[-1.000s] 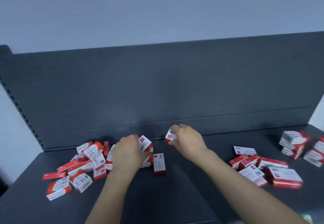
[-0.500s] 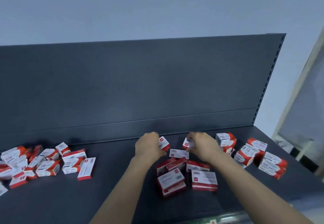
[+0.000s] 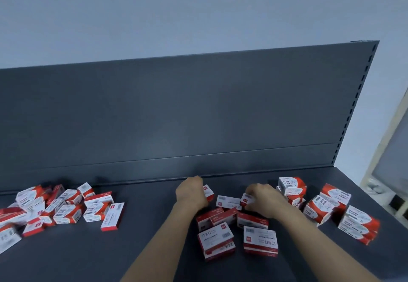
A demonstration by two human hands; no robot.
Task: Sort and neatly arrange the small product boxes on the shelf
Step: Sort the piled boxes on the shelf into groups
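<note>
Small red-and-white product boxes lie on a dark grey shelf (image 3: 143, 248). My left hand (image 3: 191, 192) is closed around one small box (image 3: 208, 191) near the back of the shelf. My right hand (image 3: 263, 200) grips another small box (image 3: 246, 199). Between and below the hands lies a loose group of flat staple boxes (image 3: 217, 241). A white-faced box (image 3: 228, 201) lies flat between the two hands. Stacked paper-clip boxes (image 3: 291, 186) stand right of my right hand.
A messy pile of boxes (image 3: 55, 206) covers the shelf's left part. More paper-clip boxes (image 3: 357, 224) sit stacked near the right end. The upright back panel (image 3: 176, 116) runs behind everything. A pale wall and a door frame (image 3: 384, 149) are at the right.
The view swung right, from the left pile to the right-hand group. Both hands carried their small boxes over to the staple boxes and have settled just above them.
</note>
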